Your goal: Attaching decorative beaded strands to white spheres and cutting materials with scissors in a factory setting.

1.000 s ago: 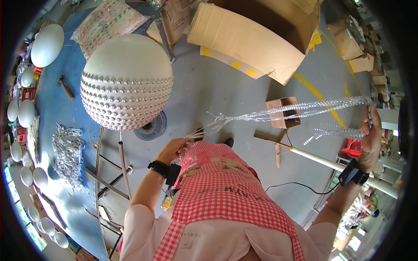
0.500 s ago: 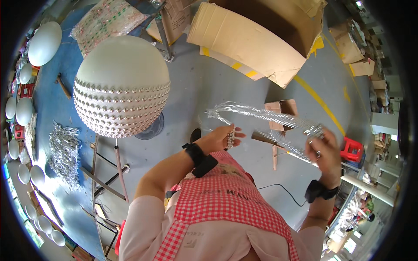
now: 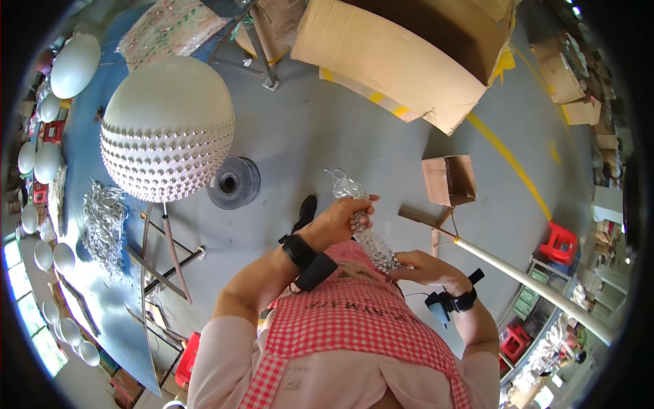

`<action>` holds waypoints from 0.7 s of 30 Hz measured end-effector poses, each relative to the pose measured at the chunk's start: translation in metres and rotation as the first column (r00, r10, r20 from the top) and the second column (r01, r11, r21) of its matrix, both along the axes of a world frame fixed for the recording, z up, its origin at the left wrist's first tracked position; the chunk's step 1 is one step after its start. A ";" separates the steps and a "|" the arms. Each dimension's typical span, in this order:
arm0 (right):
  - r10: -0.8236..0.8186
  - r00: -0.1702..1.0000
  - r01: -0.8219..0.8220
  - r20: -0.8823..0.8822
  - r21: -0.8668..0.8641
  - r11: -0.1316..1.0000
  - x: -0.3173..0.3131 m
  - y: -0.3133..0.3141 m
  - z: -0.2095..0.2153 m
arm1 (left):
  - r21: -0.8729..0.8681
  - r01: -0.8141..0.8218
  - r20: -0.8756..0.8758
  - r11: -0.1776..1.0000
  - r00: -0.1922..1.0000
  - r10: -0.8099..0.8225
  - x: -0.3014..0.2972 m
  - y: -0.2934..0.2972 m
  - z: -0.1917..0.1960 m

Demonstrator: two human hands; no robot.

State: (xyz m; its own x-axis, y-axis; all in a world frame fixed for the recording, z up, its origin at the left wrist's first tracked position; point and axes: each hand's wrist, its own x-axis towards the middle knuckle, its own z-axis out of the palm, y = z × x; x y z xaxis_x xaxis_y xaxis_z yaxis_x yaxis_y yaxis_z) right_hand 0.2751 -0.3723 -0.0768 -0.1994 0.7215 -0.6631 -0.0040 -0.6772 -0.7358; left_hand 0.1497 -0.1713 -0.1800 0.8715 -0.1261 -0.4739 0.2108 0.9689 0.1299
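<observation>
A bunched strand of clear glittering beads (image 3: 361, 221) runs between my two hands in front of my chest. My left hand (image 3: 344, 218) grips its upper part, where a loose end sticks up. My right hand (image 3: 426, 267) holds its lower end close to my red-checked apron (image 3: 354, 327). Both wrists carry black bands. To the left, a large white sphere (image 3: 167, 126) stands on a metal stand, its lower half studded with rows of small shiny beads.
A dark round spool (image 3: 233, 182) lies on the grey floor beside the sphere. Large cardboard sheets (image 3: 402, 61) and a small open box (image 3: 448, 179) are farther back. A white pole (image 3: 531, 283) slants at right. A blue table (image 3: 82, 225) with a pile of silvery strands and white half-domes fills the left side.
The bead strand, stretched wide between my spread arms a second ago, is now gathered into a short bundle. Both hands have come together before my chest.
</observation>
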 end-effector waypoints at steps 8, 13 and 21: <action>-0.018 0.886 -0.169 0.464 0.359 0.918 0.029 0.010 -0.049 | 0.659 0.237 -0.052 0.714 0.961 -0.271 -0.039 -0.003 0.097; -0.263 0.717 -0.293 0.646 0.621 0.727 0.017 0.081 -0.084 | 0.679 0.279 -0.129 0.680 0.956 -0.263 -0.054 -0.007 0.164; -0.084 0.883 -0.281 0.461 0.664 0.693 -0.035 0.151 -0.111 | 0.697 0.123 -0.066 0.707 0.992 -0.108 -0.124 -0.018 0.270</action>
